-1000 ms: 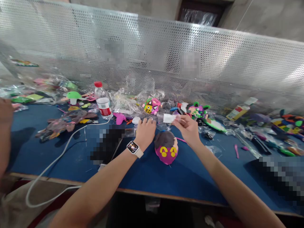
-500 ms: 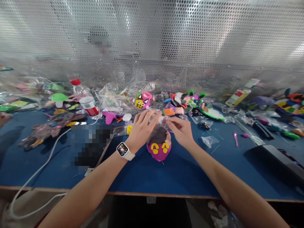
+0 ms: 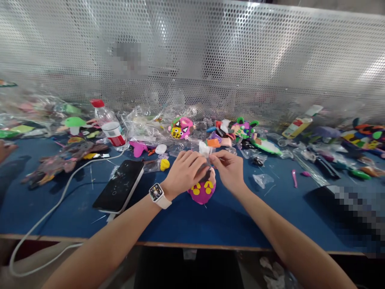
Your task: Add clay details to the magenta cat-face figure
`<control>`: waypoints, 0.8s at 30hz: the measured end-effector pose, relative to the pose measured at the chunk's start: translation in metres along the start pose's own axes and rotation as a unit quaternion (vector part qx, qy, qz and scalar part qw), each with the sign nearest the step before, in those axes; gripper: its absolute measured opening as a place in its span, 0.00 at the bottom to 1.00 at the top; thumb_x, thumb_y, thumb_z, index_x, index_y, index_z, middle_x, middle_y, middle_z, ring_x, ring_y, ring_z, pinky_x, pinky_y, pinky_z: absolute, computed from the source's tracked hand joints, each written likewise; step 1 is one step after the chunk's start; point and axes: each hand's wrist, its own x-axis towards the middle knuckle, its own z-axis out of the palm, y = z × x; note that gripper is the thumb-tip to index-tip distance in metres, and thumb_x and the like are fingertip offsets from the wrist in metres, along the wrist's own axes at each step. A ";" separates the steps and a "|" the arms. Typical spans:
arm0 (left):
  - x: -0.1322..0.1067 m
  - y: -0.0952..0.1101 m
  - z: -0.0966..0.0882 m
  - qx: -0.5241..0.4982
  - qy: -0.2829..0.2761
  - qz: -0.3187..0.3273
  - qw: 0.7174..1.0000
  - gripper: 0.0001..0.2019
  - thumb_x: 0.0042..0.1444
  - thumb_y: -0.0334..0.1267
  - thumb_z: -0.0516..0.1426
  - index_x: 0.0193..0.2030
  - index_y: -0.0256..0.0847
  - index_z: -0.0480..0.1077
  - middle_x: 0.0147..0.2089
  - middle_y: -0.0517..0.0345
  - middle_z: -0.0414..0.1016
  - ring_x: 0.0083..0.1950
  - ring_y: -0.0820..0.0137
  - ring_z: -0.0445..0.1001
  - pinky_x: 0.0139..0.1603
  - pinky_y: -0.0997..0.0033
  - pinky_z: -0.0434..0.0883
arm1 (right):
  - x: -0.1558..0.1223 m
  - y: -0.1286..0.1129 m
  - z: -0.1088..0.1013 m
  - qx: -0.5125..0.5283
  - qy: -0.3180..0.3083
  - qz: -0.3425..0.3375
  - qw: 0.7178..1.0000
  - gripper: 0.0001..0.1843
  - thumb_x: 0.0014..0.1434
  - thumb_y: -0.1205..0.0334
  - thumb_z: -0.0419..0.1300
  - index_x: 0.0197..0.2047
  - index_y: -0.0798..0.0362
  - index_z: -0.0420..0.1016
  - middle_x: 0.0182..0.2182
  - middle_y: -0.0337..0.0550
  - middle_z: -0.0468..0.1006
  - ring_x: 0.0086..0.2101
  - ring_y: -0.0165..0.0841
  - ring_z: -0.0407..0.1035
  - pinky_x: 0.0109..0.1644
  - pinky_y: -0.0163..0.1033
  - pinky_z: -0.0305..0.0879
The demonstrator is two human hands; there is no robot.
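A magenta clay face (image 3: 202, 197) lies on the blue table in front of me, with curved yellow clay pieces on it. Dark grey clay covers its upper part, mostly behind my left hand (image 3: 187, 171). At the top of the face, a small clear plastic bag with white stuff in it (image 3: 205, 148) stands between my hands. My right hand (image 3: 229, 169) pinches the bag's right edge between thumb and forefinger. The left fingers are bent and closed at its near left side, partly hiding the grip.
Left of my hands lie a phone (image 3: 120, 186), a white cable (image 3: 64, 196) and a red-capped bottle (image 3: 110, 126). Clay figures and plastic wrappers line the perforated metal panel (image 3: 192, 52). A pink clay tool (image 3: 294, 178) lies rightward. Another person's hand (image 3: 6, 150) shows far left.
My left hand has moved down and slightly right, covering more of the dark clay. The white-filled bag now shows upright above my fingertips. My right hand stays pinched.
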 end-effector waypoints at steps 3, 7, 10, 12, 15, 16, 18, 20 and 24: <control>-0.001 0.002 0.004 -0.058 -0.020 -0.043 0.997 0.07 0.72 0.41 0.53 0.45 0.40 0.68 0.46 0.50 0.78 0.49 0.61 0.75 0.51 0.59 0.70 | -0.004 -0.006 0.005 0.015 -0.022 -0.009 1.000 0.13 0.59 0.50 0.72 0.31 0.49 0.82 0.28 0.41 0.84 0.28 0.33 0.76 0.34 0.38 0.74; -0.003 0.003 0.002 -0.144 -0.033 -0.069 0.987 0.05 0.67 0.37 0.54 0.47 0.41 0.67 0.49 0.48 0.78 0.52 0.61 0.74 0.54 0.58 0.70 | -0.005 -0.009 0.005 0.016 -0.035 -0.006 0.999 0.13 0.56 0.50 0.74 0.29 0.49 0.81 0.26 0.39 0.82 0.27 0.32 0.75 0.32 0.38 0.74; -0.002 0.004 -0.001 -0.195 -0.035 -0.069 0.978 0.06 0.66 0.36 0.51 0.46 0.41 0.67 0.48 0.49 0.77 0.51 0.61 0.73 0.55 0.56 0.70 | -0.005 -0.010 0.002 -0.012 -0.048 -0.026 0.998 0.11 0.55 0.55 0.75 0.28 0.49 0.80 0.26 0.38 0.81 0.27 0.32 0.74 0.33 0.38 0.73; -0.002 0.004 -0.001 -0.209 -0.026 -0.084 0.974 0.07 0.69 0.36 0.48 0.41 0.42 0.66 0.44 0.51 0.76 0.47 0.63 0.72 0.51 0.58 0.70 | -0.006 -0.010 0.000 -0.055 -0.064 -0.066 0.994 0.09 0.57 0.59 0.73 0.28 0.49 0.80 0.26 0.38 0.80 0.27 0.32 0.73 0.33 0.38 0.71; -0.001 0.005 0.002 -0.203 -0.023 -0.109 0.973 0.13 0.73 0.37 0.47 0.35 0.42 0.63 0.38 0.54 0.73 0.43 0.65 0.70 0.47 0.62 0.69 | -0.008 -0.012 -0.001 -0.105 -0.084 -0.114 0.984 0.09 0.59 0.63 0.70 0.27 0.48 0.79 0.26 0.38 0.79 0.28 0.33 0.72 0.33 0.39 0.70; -0.001 0.005 0.003 -0.201 -0.026 -0.113 0.973 0.14 0.74 0.37 0.47 0.34 0.42 0.63 0.37 0.55 0.72 0.42 0.66 0.70 0.47 0.62 0.69 | -0.008 -0.012 -0.001 -0.110 -0.088 -0.118 0.983 0.09 0.59 0.63 0.69 0.27 0.48 0.78 0.26 0.38 0.79 0.28 0.33 0.72 0.33 0.39 0.70; -0.002 0.004 0.003 -0.201 -0.030 -0.117 0.972 0.15 0.75 0.37 0.46 0.34 0.42 0.63 0.37 0.54 0.72 0.42 0.66 0.70 0.48 0.62 0.69 | -0.008 -0.012 -0.002 -0.102 -0.096 -0.107 0.984 0.09 0.59 0.61 0.69 0.28 0.48 0.78 0.26 0.38 0.79 0.28 0.33 0.72 0.34 0.39 0.70; -0.002 0.003 0.002 -0.201 -0.033 -0.114 0.972 0.15 0.76 0.37 0.45 0.35 0.42 0.64 0.38 0.54 0.73 0.43 0.66 0.70 0.49 0.62 0.69 | -0.007 -0.012 -0.002 -0.083 -0.108 -0.093 0.986 0.09 0.60 0.59 0.70 0.29 0.48 0.78 0.28 0.38 0.79 0.29 0.33 0.73 0.35 0.39 0.72; -0.001 0.000 0.001 -0.176 -0.031 -0.095 0.979 0.14 0.76 0.36 0.45 0.38 0.42 0.66 0.40 0.53 0.74 0.45 0.65 0.71 0.52 0.61 0.69 | -0.003 -0.012 -0.005 -0.058 -0.143 -0.083 0.984 0.09 0.65 0.55 0.67 0.33 0.49 0.77 0.30 0.39 0.78 0.30 0.33 0.74 0.36 0.39 0.74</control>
